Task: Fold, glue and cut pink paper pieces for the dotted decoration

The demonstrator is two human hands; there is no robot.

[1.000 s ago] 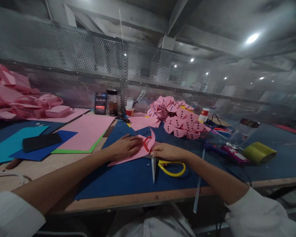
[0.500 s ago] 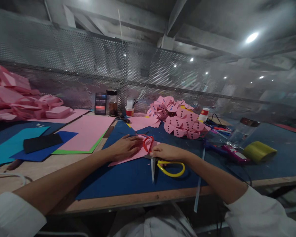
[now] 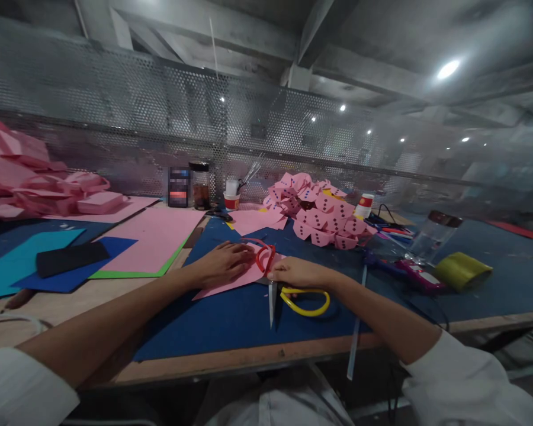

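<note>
My left hand (image 3: 225, 263) lies flat with its fingers stretched over a piece of pink paper (image 3: 247, 273) on the blue mat (image 3: 213, 331). My right hand (image 3: 299, 273) is closed, fingers curled, at the right edge of that paper. A red handle loop (image 3: 265, 259) shows above its fingertips, and a scissor blade (image 3: 272, 305) points from them toward the table's front edge. Beneath the hand a yellow handle loop (image 3: 308, 302) sticks out to the right. The hand covers where these parts meet, so I cannot tell if they are one pair of scissors or two.
Dotted pink paper shapes (image 3: 322, 216) are heaped behind my hands. Pink and coloured sheets (image 3: 146, 236) lie left, near piled pink strips (image 3: 31, 171). A clear jar (image 3: 437, 236), a yellow roll (image 3: 462, 272) and a purple-handled tool (image 3: 420, 277) are right. A perforated screen (image 3: 160, 112) stands behind.
The whole view has shifted very slightly. Both hands, the pink paper and the scissors keep the same places relative to each other.
</note>
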